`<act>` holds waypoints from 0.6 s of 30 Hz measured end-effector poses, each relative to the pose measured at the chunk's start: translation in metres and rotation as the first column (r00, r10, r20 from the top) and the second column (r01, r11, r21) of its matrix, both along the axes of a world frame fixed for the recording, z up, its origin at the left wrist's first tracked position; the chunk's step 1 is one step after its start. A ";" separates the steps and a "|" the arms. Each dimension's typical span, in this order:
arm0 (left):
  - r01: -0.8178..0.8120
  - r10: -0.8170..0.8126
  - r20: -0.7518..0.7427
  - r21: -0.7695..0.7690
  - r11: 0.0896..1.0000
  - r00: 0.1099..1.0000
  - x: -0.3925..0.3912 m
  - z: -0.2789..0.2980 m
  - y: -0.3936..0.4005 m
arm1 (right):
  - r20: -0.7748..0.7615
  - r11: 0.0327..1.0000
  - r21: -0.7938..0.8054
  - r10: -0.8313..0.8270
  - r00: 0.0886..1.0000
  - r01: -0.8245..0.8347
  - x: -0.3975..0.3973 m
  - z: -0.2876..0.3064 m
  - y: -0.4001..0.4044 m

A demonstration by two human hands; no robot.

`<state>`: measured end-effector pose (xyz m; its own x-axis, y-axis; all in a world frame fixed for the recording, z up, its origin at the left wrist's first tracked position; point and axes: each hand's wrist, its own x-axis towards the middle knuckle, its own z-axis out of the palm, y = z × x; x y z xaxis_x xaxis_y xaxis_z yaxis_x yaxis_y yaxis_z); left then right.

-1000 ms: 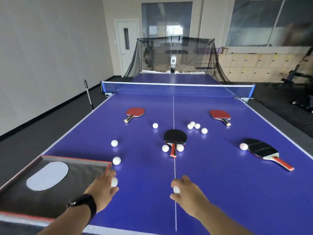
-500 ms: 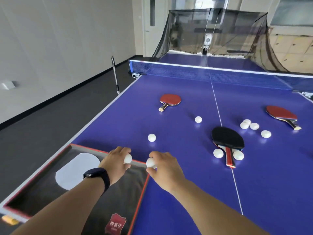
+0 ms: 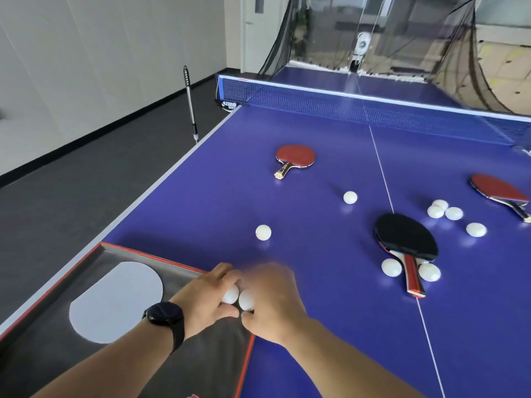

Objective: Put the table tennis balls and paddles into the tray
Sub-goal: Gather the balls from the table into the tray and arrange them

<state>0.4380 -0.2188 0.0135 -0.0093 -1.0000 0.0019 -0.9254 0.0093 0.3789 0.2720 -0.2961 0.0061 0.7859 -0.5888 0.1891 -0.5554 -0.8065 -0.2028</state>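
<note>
My left hand (image 3: 209,297) grips one white ball (image 3: 230,295) and my right hand (image 3: 273,303) grips another white ball (image 3: 247,300). Both hands meet over the far right corner of the dark red-edged tray (image 3: 143,258) at the table's near left. Loose white balls lie on the blue table, one (image 3: 263,232) just beyond the tray, one (image 3: 350,197) further out, a cluster (image 3: 444,212) at right. A black paddle (image 3: 405,238) lies on the centre line with two balls at its handle. Two red paddles (image 3: 296,156) (image 3: 498,192) lie further out.
The tray has a pale oval patch (image 3: 115,300) on its floor. The net (image 3: 344,106) crosses the table, with a ball machine (image 3: 360,48) and catch netting behind. A pole (image 3: 189,101) stands by the table's left edge. Dark floor lies to the left.
Both hands, each with a ball, have come closer together and moved back over the tray's corner. The view has shifted slightly nearer to the tray.
</note>
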 end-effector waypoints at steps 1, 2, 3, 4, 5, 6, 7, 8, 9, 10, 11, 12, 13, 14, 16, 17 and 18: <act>0.009 -0.009 0.012 0.011 1.000 1.000 0.000 0.001 -0.001 | 0.003 1.000 0.004 -0.008 1.000 0.008 -0.001 0.000 -0.001; 0.017 -0.017 0.017 0.018 1.000 1.000 -0.002 0.002 -0.002 | 0.007 1.000 0.009 -0.021 1.000 0.021 -0.002 -0.001 -0.001; 0.021 -0.022 0.020 0.021 1.000 1.000 -0.003 0.002 -0.003 | 0.010 0.999 0.013 -0.035 0.999 0.035 -0.003 -0.002 0.000; 0.023 -0.023 0.025 0.022 0.999 0.999 -0.005 0.002 -0.004 | 0.004 0.999 0.021 -0.050 0.999 0.050 -0.004 -0.003 0.001; 0.021 -0.022 0.036 0.025 0.999 0.999 -0.007 0.002 -0.005 | -0.010 0.998 0.032 -0.062 0.998 0.062 -0.004 -0.004 0.001; 0.019 -0.020 0.046 0.026 0.999 0.999 -0.009 0.001 -0.006 | -0.027 0.996 0.043 -0.074 0.997 0.075 -0.004 -0.004 0.001; 0.017 -0.018 0.056 0.027 0.999 0.998 -0.009 0.001 -0.006 | -0.043 0.995 0.054 -0.083 0.996 0.085 -0.004 -0.005 0.001; 0.016 -0.018 0.066 0.030 0.999 0.998 -0.009 0.000 -0.006 | -0.059 0.993 0.069 -0.087 0.994 0.091 -0.005 -0.004 0.001; 0.017 -0.019 0.080 0.037 0.999 0.997 -0.009 0.000 -0.006 | -0.071 0.992 0.086 -0.088 0.994 0.094 -0.005 -0.003 0.001; 0.019 -0.023 0.102 0.045 0.999 0.994 -0.008 0.000 -0.006 | -0.081 0.991 0.102 -0.084 0.993 0.092 -0.005 -0.001 0.000; 0.024 -0.031 0.135 0.056 0.998 0.990 -0.006 0.001 -0.006 | -0.094 0.989 0.120 -0.074 0.993 0.085 -0.005 0.000 -0.001; 0.031 -0.043 0.173 0.073 0.997 0.984 -0.003 0.002 -0.007 | -0.110 0.987 0.142 -0.060 0.992 0.075 -0.006 0.001 -0.002; 0.037 -0.055 0.201 0.093 0.995 0.978 0.000 0.005 -0.008 | -0.128 0.983 0.170 -0.043 0.991 0.065 -0.006 0.003 -0.004; 0.044 -0.068 0.215 0.112 0.993 0.974 0.003 0.010 -0.008 | -0.151 0.977 0.205 -0.030 0.988 0.061 -0.007 0.006 -0.007; 0.041 -0.069 0.218 0.133 0.990 0.973 0.010 0.024 -0.010 | -0.207 0.956 0.288 0.006 0.978 0.055 -0.012 0.014 -0.012; 0.038 -0.065 0.210 0.126 0.991 0.976 0.013 0.033 -0.012 | -0.235 0.942 0.333 0.033 0.972 0.048 -0.016 0.019 -0.016; 0.035 -0.055 0.196 0.102 0.994 0.979 0.015 0.042 -0.015 | -0.253 0.929 0.368 0.063 0.965 0.036 -0.022 0.022 -0.019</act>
